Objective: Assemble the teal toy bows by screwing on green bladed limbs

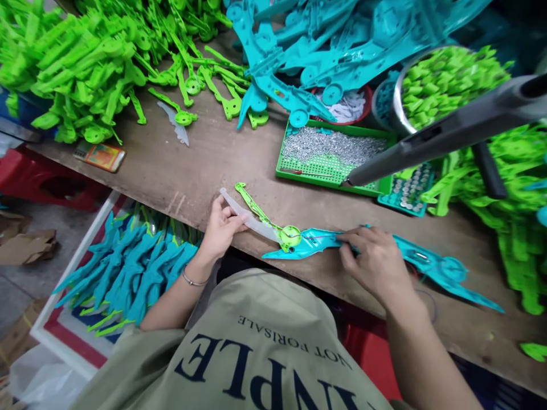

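Note:
In my left hand (222, 229) is a curved, translucent white plastic strip (252, 221), pinched between thumb and fingers. Its far end meets the round hub of a slim green plastic arm (290, 236), which sits at the left part of a long blue plastic shell (314, 244). A thin dark line, perhaps a cord, runs from the hub along the shell. My right hand (371, 256) is closed over the middle of that shell, its fingertips bent down onto it. What lies under those fingers is hidden. The shell rests near the table's front edge.
Green parts (85, 68) and blue shells (316, 45) are heaped at the back. A green tray (284, 162) holds small metal pieces. A grey tool (436, 128) juts in from the right. Assembled blue pieces (137, 267) fill a frame at lower left.

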Action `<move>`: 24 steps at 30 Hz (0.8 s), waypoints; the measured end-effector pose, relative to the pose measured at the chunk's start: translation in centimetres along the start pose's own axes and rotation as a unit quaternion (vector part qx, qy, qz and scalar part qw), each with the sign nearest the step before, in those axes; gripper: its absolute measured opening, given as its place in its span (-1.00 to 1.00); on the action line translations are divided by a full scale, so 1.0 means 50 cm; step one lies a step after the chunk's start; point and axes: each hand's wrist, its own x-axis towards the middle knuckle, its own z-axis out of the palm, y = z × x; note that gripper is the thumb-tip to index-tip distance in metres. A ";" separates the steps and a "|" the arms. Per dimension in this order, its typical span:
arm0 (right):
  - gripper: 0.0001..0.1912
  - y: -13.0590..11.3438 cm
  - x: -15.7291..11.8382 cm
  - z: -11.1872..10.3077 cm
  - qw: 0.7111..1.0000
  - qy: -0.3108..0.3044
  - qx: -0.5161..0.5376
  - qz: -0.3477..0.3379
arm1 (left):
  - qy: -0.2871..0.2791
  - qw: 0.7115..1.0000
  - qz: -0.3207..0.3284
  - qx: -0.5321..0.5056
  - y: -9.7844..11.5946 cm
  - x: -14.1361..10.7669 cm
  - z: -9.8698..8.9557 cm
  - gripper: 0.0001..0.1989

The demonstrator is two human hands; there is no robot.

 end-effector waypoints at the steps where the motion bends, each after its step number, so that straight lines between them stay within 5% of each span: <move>1: -0.74 0.000 0.000 0.000 1.000 -0.001 0.001 0.003 | -0.005 1.000 -0.007 0.004 -0.002 0.001 0.001 -0.05; 8: -0.72 -0.003 -0.003 0.001 0.999 -0.035 0.002 0.041 | -0.019 0.999 -0.020 0.018 -0.007 0.006 0.002 0.19; 24: -0.73 -0.003 -0.005 0.004 0.999 -0.029 -0.003 0.040 | -0.034 0.998 -0.036 0.049 0.001 0.014 0.016 0.28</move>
